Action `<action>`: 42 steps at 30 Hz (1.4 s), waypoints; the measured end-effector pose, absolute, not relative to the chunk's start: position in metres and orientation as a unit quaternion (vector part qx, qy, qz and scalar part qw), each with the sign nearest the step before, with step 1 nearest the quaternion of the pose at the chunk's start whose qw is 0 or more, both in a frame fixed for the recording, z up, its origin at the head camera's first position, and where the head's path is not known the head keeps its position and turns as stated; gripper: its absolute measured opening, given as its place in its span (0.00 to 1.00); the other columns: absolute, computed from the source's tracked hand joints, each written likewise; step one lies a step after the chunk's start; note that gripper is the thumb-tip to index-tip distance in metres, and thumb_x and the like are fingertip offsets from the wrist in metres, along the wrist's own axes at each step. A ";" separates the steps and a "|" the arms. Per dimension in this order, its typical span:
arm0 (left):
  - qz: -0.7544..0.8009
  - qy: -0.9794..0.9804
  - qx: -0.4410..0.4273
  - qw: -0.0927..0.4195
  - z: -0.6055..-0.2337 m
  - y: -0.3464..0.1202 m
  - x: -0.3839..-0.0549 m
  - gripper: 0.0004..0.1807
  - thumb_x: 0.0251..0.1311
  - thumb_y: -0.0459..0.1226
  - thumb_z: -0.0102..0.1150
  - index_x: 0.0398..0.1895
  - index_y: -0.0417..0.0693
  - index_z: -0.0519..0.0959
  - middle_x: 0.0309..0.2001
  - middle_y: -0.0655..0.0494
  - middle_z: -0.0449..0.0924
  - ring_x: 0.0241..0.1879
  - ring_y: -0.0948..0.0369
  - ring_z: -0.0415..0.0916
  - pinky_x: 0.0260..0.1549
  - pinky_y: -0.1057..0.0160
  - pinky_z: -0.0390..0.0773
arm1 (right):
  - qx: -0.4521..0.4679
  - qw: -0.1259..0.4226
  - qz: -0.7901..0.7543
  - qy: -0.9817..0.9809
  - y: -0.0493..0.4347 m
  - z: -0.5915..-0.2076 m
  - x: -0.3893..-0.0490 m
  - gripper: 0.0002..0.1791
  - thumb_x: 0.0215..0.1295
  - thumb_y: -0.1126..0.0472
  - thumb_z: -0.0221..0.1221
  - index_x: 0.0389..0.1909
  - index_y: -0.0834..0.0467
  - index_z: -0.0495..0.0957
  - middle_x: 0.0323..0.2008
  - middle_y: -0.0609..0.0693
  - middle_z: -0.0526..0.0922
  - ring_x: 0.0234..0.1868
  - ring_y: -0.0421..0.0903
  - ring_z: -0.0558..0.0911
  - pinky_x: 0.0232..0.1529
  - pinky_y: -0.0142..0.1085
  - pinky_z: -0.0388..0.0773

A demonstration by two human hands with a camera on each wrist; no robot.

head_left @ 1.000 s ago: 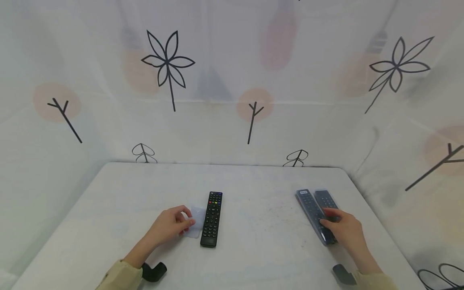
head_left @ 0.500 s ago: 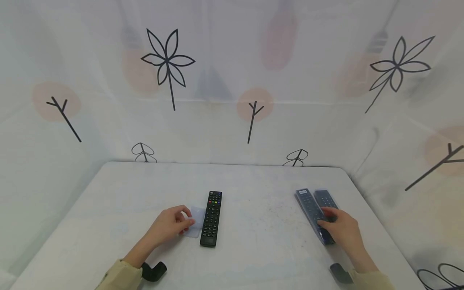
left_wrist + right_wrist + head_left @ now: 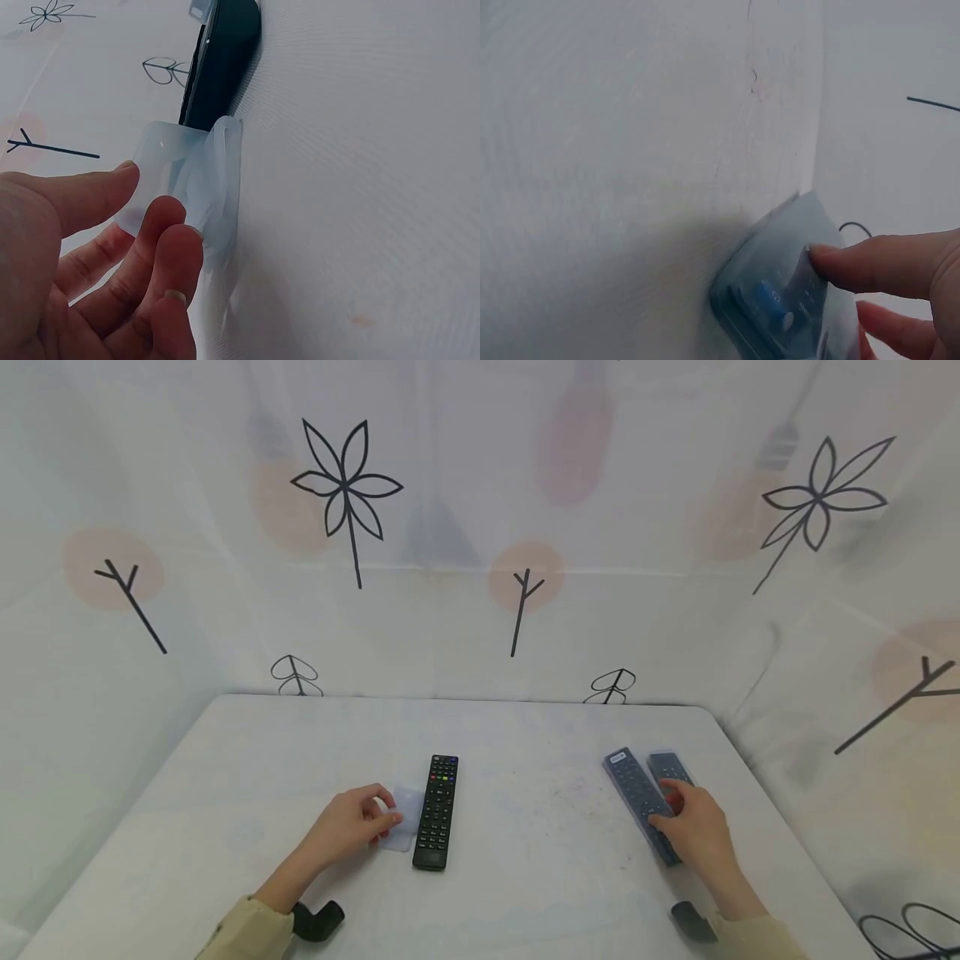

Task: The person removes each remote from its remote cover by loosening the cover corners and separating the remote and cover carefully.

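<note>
A black remote control (image 3: 437, 812) with rows of buttons lies at the middle of the table in the head view. Beside it is a translucent soft sleeve (image 3: 405, 818), seen crumpled against the remote's end in the left wrist view. My left hand (image 3: 351, 827) is at that sleeve, fingers loosely bent; whether they touch it is unclear. On the right, my right hand (image 3: 697, 831) grips a remote control in a translucent cover (image 3: 637, 797), thumb on the cover (image 3: 780, 292) and fingers on the far side. A second covered remote (image 3: 670, 767) lies behind, partly hidden by the hand.
The white table (image 3: 525, 902) has dark specks right of centre. A patterned curtain (image 3: 450, 635) stands along its back and sides. Dark wrist-camera pieces (image 3: 318, 921) sit by both sleeves.
My right hand has shifted left, bringing the nearer covered remote slightly left and turning it, so it tilts further from the other one. My left hand stays where it was.
</note>
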State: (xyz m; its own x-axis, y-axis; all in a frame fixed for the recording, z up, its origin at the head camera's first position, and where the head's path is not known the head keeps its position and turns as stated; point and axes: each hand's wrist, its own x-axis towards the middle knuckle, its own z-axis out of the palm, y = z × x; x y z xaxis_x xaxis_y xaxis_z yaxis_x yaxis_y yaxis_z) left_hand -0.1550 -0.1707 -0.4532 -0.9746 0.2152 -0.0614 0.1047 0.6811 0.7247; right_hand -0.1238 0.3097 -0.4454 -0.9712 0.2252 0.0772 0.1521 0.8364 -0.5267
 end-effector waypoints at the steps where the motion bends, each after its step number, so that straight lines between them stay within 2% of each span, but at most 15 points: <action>1: 0.390 0.914 0.087 0.071 -0.453 -0.170 -0.155 0.09 0.60 0.43 0.69 0.37 0.52 0.79 0.19 0.60 0.75 0.20 0.61 0.71 0.23 0.63 0.70 | -0.098 0.069 0.266 -0.956 0.309 -0.445 -0.123 0.33 0.52 0.67 0.69 0.59 0.74 0.71 0.43 0.69 0.75 0.43 0.61 0.76 0.41 0.54 0.74; 7: 0.388 0.915 0.084 0.072 -0.453 -0.169 -0.156 0.09 0.60 0.43 0.69 0.37 0.53 0.79 0.18 0.61 0.75 0.19 0.61 0.71 0.23 0.62 0.69 | -0.091 0.058 0.264 -0.959 0.306 -0.442 -0.122 0.30 0.54 0.66 0.69 0.58 0.72 0.74 0.47 0.70 0.77 0.47 0.64 0.78 0.41 0.54 0.76; 14: 0.386 0.916 0.084 0.071 -0.454 -0.170 -0.155 0.09 0.60 0.43 0.69 0.37 0.52 0.79 0.18 0.61 0.75 0.19 0.61 0.71 0.23 0.63 0.69 | -0.099 0.037 0.269 -0.957 0.307 -0.441 -0.122 0.30 0.57 0.62 0.68 0.61 0.68 0.74 0.51 0.72 0.79 0.49 0.67 0.79 0.44 0.58 0.76; 21: 0.386 0.916 0.084 0.074 -0.454 -0.171 -0.155 0.09 0.60 0.43 0.69 0.37 0.52 0.79 0.18 0.61 0.75 0.19 0.61 0.71 0.23 0.62 0.69 | -0.097 0.040 0.268 -0.958 0.309 -0.445 -0.121 0.29 0.58 0.61 0.68 0.61 0.66 0.75 0.49 0.71 0.80 0.47 0.66 0.81 0.41 0.56 0.78; 33: 0.391 0.913 0.088 0.074 -0.452 -0.172 -0.158 0.09 0.61 0.43 0.69 0.37 0.52 0.79 0.18 0.61 0.75 0.19 0.61 0.71 0.23 0.62 0.69 | -0.119 0.038 0.299 -0.946 0.311 -0.449 -0.122 0.30 0.59 0.61 0.69 0.63 0.65 0.74 0.53 0.72 0.78 0.51 0.67 0.79 0.42 0.56 0.78; 42: 0.389 0.913 0.094 0.075 -0.451 -0.174 -0.158 0.09 0.61 0.44 0.69 0.38 0.52 0.79 0.18 0.61 0.76 0.19 0.61 0.71 0.23 0.62 0.70 | -0.119 0.024 0.330 -0.936 0.302 -0.447 -0.119 0.31 0.60 0.59 0.70 0.64 0.62 0.74 0.56 0.71 0.77 0.51 0.64 0.79 0.44 0.53 0.78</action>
